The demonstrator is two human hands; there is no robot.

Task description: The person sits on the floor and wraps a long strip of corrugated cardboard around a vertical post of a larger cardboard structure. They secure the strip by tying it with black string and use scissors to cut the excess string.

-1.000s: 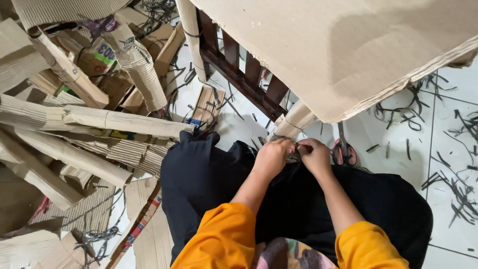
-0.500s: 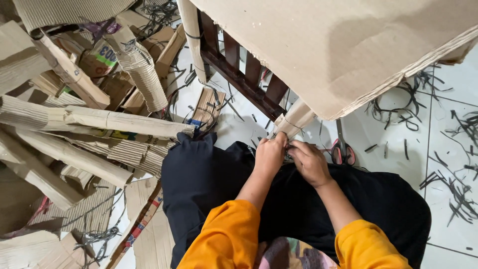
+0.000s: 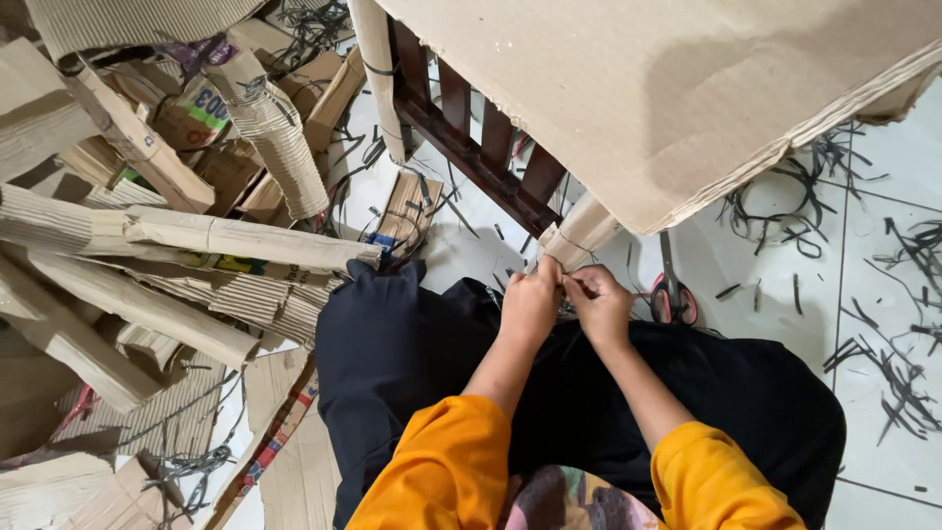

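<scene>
Both hands meeting at frame centre: left hand [image 3: 530,304] and right hand [image 3: 601,306] pinching thin strap on cardboard roll [image 3: 579,234]; roll's long axis running up-right from fingertips; hands equally near.

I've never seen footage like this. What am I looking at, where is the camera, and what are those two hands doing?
There is no machine here: a person wears a camera on the head, so the one view looks straight down at their own arms in orange sleeves and lap in dark clothing. The left hand and right hand meet at the end of a rolled cardboard tube beneath a big cardboard sheet; both pinch something thin there, too small to identify. A dark wooden frame runs under the sheet. To the left lies a pile of cardboard rolls. On the white tiled floor are red-handled scissors and scattered dark strips.
</scene>
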